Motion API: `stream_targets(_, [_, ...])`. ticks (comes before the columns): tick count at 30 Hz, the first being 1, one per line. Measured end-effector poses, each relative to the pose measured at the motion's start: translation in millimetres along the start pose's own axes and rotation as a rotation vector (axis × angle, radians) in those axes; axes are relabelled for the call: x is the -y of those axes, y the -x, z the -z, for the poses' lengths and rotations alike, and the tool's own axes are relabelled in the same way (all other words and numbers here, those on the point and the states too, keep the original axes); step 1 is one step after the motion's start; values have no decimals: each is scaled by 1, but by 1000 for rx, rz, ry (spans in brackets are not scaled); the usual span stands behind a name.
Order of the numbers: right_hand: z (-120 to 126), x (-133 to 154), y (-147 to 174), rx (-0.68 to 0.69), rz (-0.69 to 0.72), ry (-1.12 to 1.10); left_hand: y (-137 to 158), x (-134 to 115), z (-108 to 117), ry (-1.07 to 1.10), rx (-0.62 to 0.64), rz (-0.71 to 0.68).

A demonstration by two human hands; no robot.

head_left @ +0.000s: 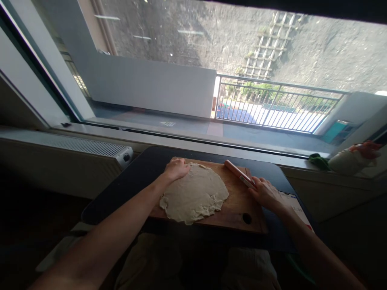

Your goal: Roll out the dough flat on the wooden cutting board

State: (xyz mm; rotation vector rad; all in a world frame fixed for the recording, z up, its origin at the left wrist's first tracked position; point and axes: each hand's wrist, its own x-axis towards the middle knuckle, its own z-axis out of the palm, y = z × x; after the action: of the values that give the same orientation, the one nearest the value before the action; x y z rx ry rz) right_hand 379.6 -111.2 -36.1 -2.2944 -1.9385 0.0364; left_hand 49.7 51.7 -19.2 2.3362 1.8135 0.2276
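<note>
A rolled-out sheet of dough (195, 193), roughly round with ragged edges, lies flat on a wooden cutting board (236, 193). My left hand (177, 169) is at the dough's far left edge, its fingers curled in and closed on that edge; the fingertips are partly hidden. On the board's right side, a thin rolling pin (237, 171) lies slanted, its far end pointing away to the left. My right hand (264, 191) is closed around the near end of the pin, apart from the dough. A dark hole shows in the board's near right corner.
The board rests on a dark table (130, 185) against a window sill (181, 141). A white radiator (69, 149) stands at the left. Beside my right forearm lies a printed white packet or sheet (298, 207). A green cloth (319, 161) and a pale jar-like object (347, 161) sit on the sill.
</note>
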Motion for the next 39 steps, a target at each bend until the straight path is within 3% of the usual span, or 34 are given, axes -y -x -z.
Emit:
stream_targets(5, [13,38,-9,-70,33,-17,-32,-7,13,-15,159,74])
stream_targets(13, [9,81,-33,-203,172,-249,-45,-8,24,138,420,-23])
stream_targets(16, [6,93,-44,-120,272,-496,-32,-11,35,300,508,-118])
stream_targets(20, [-6,113,-55,50,324,-915,-11,-16,60,672,620,-329])
stream_targets(22, [-9,119,-59,208,337,-1088,-3,-15,73,760,625,-374])
stream_targets(24, [-8,118,-62,323,334,-1078,3,-10,84,812,584,-377])
stream_targets(28, [2,104,-70,371,323,-808,2,2,91,922,527,-332])
stream_targets(31, [4,95,-76,338,234,-816,-12,5,79,981,468,-287])
stream_targets(33, [-1,93,-80,257,108,-786,-24,5,64,937,385,-154])
stream_targets(35, [-10,95,-82,183,7,-725,-35,6,46,770,323,86])
stream_targets(39, [-20,101,-73,77,2,-598,-34,17,23,690,333,210])
